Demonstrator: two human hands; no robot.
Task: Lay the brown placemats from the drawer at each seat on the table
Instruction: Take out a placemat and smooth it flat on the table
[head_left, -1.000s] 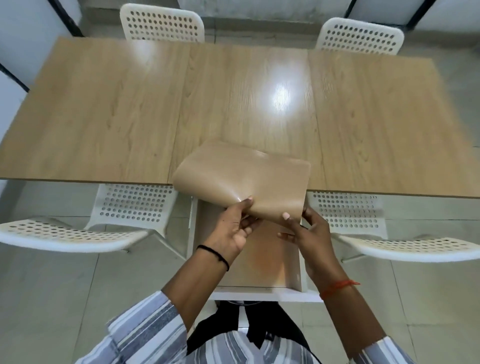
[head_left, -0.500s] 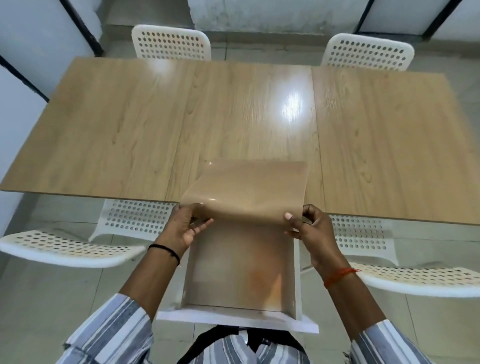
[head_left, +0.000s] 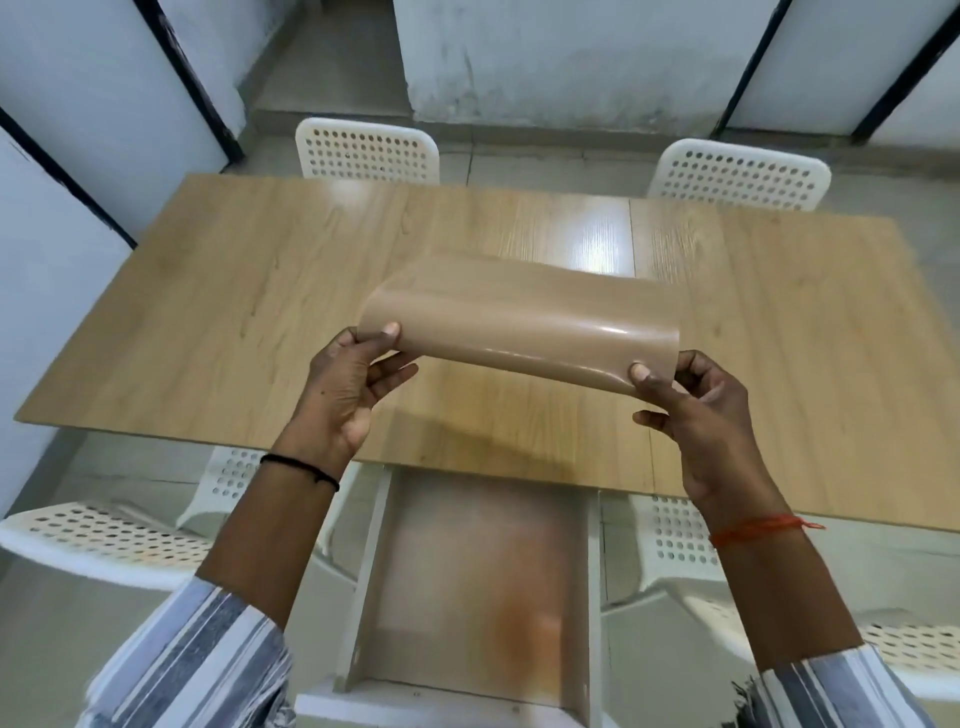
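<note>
White walls and a pale floor sit around a long wooden bench with four white chairs, two far and two near. We hold one brown placemat up in the air over the near middle of the bench. Our left hand pinches its left edge, and our right hand pinches its right edge, thumbs on top. The placemat bends in a soft curve between our hands, and it does not touch the bench. Below us the white drawer is pulled open under the near edge of the bench. Something brown lies flat inside it, but it is blurry, so we cannot tell how many more mats are there. No placemat lies on the bench yet, so we think the job has only just begun. All four seats need one. The bench top is bare, so we have lots of room to put the placemat down at any seat. The open drawer sticks out toward us, right between the two near chairs, so we should watch it when we step to the side.
</note>
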